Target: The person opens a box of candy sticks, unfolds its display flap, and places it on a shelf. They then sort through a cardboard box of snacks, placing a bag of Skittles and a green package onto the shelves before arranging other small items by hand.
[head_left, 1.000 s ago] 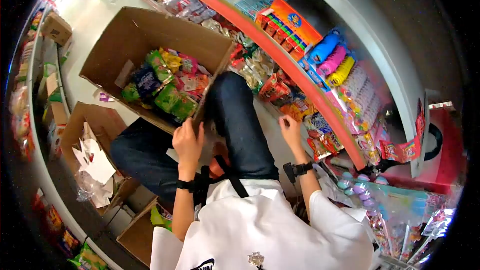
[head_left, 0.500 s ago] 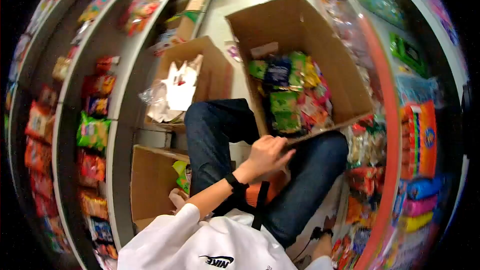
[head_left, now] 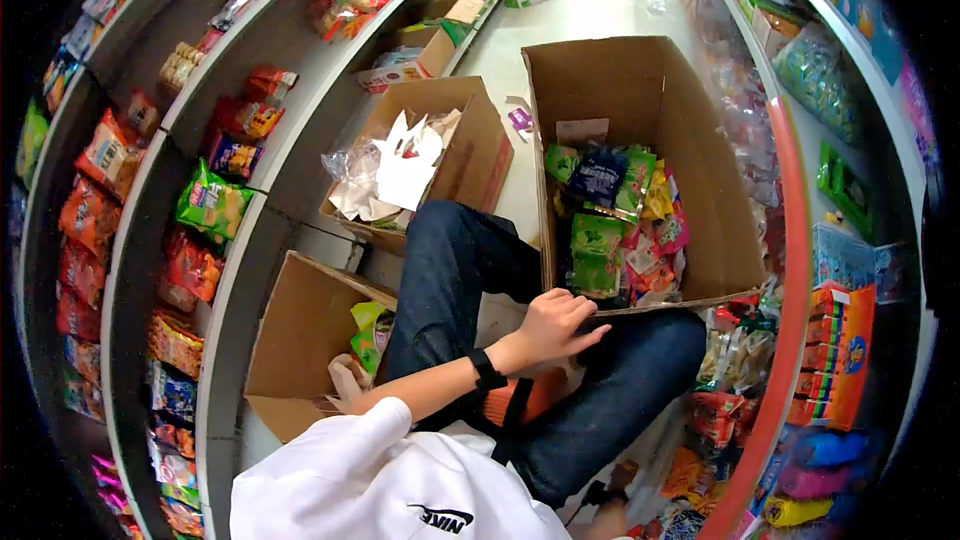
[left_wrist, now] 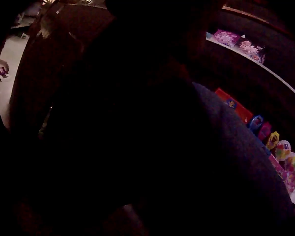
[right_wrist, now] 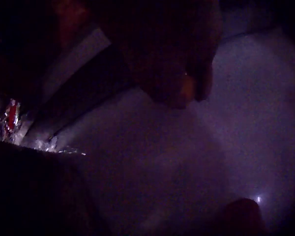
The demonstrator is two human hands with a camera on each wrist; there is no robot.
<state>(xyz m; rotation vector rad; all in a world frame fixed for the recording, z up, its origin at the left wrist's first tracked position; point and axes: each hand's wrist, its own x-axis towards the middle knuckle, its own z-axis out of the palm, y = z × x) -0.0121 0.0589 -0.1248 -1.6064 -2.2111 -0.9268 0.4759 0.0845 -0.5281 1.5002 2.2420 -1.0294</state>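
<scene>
A large cardboard box (head_left: pixel 700 170) holds green, blue, yellow and pink packets (head_left: pixel 597 250). At its near rim is the left hand (head_left: pixel 556 328), fingers curled over the edge and thumb sticking out to the right. The left wrist view is too dark to make out that hand. Low in the head view, in shade beside the right thigh, the right hand (head_left: pixel 620 478) hangs near the floor. Dim fingers (right_wrist: pixel 172 78) and what looks like a thumb (right_wrist: pixel 243 216) stand apart in the right wrist view, with nothing visible between them.
Left of the legs stand a box (head_left: pixel 475 155) of white paper and plastic and another box (head_left: pixel 290 345) with a green packet. Snack shelves (head_left: pixel 235 270) line the left; a red-edged shelf (head_left: pixel 790 240) runs along the right. Both knees flank the large box's near end.
The head view has swung left, bringing the left shelves into sight. The left hand has come onto the large box's near rim; the right hand now sits low in shade.
</scene>
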